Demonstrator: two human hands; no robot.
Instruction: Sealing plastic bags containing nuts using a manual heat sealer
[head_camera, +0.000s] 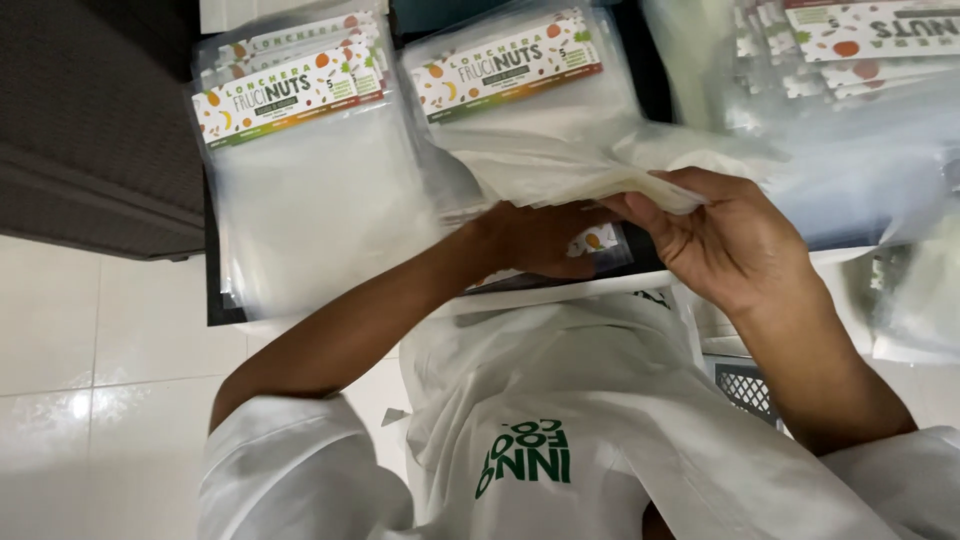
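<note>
Right hand (725, 245): grip closed on near edge of clear pouch bundle (560, 165).
Left hand (545, 238): beneath bundle, grip cannot be told.
Far left: pouch stack (300, 190) on tabletop (213, 300).

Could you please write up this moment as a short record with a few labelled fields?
Setting: dark work surface above a white tiled floor
Left hand: under the middle stack of clear pouches, fingers hidden by the plastic
Right hand: pinching the near edge of the same stack, thumb on top
Left stack of pouches: clear bags with colourful printed header strips, lying flat, untouched
Right stack of pouches: blurred, fanned out, untouched
Clothing: white garment with green lettering
Also visible: dark mesh crate below the right forearm
</note>
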